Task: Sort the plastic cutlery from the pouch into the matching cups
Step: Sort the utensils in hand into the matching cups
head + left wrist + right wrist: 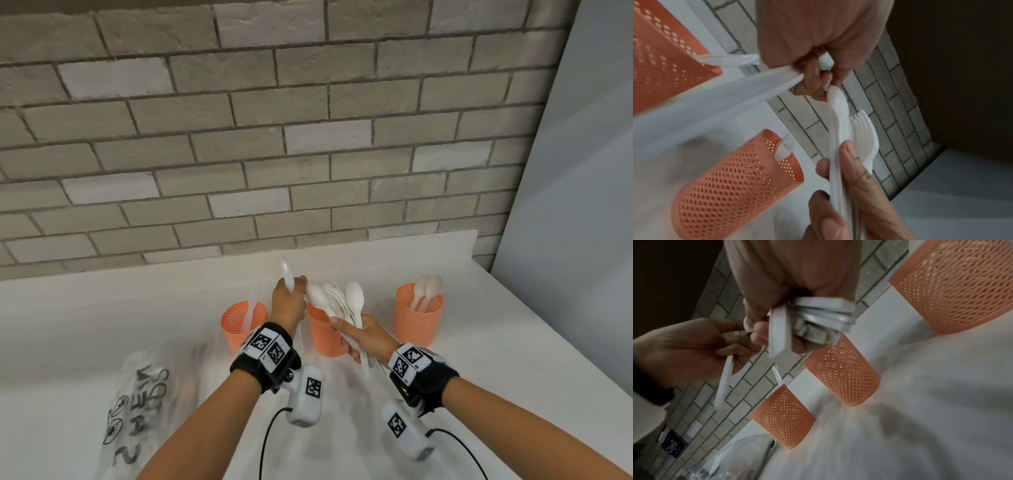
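Three orange mesh cups stand in a row on the white counter. The left cup [243, 325] holds a knife [729, 60], the middle cup [323, 334] a fork [784, 149], the right cup [419, 317] a few spoons [428, 287]. My left hand [293, 284] grips one white plastic knife [286, 272] upright between the left and middle cups. My right hand [346, 335] clutches a bundle of spoons and forks [339, 301] by the handles over the middle cup. The bundle's spoon [836, 100] and fork [863, 129] fan out beside my left fingers [813, 78].
The clear printed pouch [147, 404] lies flat on the counter at the near left. A grey brick wall [308, 137] rises directly behind the cups. A pale panel [582, 205] closes off the right side. Cables trail from both wrist cameras.
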The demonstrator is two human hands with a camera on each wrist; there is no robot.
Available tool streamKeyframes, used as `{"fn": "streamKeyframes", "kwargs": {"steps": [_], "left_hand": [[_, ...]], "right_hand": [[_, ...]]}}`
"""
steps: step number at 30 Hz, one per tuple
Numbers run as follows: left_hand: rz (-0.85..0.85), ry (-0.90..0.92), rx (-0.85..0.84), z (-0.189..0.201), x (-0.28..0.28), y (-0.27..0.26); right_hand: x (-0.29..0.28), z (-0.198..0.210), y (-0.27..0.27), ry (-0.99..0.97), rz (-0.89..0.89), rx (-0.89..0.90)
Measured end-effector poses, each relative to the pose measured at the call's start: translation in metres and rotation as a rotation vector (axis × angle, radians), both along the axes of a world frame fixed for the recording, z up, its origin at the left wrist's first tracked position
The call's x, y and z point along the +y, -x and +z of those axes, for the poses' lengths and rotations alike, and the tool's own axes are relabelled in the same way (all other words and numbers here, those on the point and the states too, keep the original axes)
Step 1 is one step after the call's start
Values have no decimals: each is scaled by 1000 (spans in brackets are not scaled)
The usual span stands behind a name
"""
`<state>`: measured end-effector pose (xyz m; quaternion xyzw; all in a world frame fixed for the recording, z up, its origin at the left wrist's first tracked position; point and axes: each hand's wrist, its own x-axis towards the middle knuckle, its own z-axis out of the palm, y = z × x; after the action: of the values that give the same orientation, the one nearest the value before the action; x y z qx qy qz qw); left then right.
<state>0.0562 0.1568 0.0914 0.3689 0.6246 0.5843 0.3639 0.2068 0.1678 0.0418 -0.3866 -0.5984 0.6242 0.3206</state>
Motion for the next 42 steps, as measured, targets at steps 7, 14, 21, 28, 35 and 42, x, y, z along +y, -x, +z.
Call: {"fn": "streamKeyframes", "kwargs": {"steps": [7, 14, 21, 28, 35, 42], "left_hand": [[-31, 29, -189, -5, 4, -2], [4, 42, -171, -13, 7, -4], [-7, 48, -341, -20, 5, -2], [8, 64, -130, -26, 0, -23], [178, -30, -70, -27, 8, -16], [220, -134, -177, -7, 7, -1]], "right_hand": [[0, 1, -1, -37, -31, 3], [-5, 2, 7, -124, -28, 5], [-2, 1, 11, -147, -53, -22], [4, 0, 17, -138, -64, -39], [19, -3, 19, -205, -136, -98], [26, -18, 8, -213, -189, -164]]}}
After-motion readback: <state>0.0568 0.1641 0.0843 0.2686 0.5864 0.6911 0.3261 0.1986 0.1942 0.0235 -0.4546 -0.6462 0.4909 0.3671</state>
